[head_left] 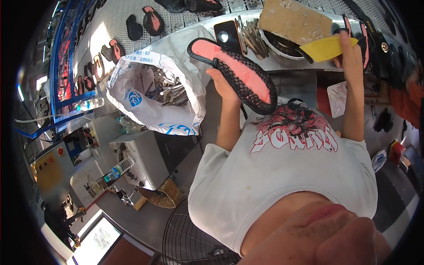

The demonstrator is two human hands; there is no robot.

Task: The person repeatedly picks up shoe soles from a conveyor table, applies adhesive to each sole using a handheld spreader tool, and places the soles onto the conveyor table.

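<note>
My left hand (pixel 224 87) is closed on the side of a black woven shoe (pixel 243 73), held with its underside up. A pink layer covers the middle of that underside, inside a black edge. Off to the right, my right hand (pixel 350 55) grips a flat yellow piece (pixel 324 51), broad at its left end and tapering to a point at the right. Its thumb lies over the piece and the other fingers are partly hidden behind. The yellow piece is apart from the shoe, in front of a cardboard piece (pixel 293 20) lying over a round bowl (pixel 282 46).
A white bag (pixel 201 95) full of thin strips stands left of the shoe. On the bench lie a phone (pixel 228 36) and a bundle of sticks (pixel 254 39). More pink-soled shoes (pixel 153 21) rest on the mesh conveyor (pixel 117 20). Someone's orange sleeve (pixel 414 99) shows far right.
</note>
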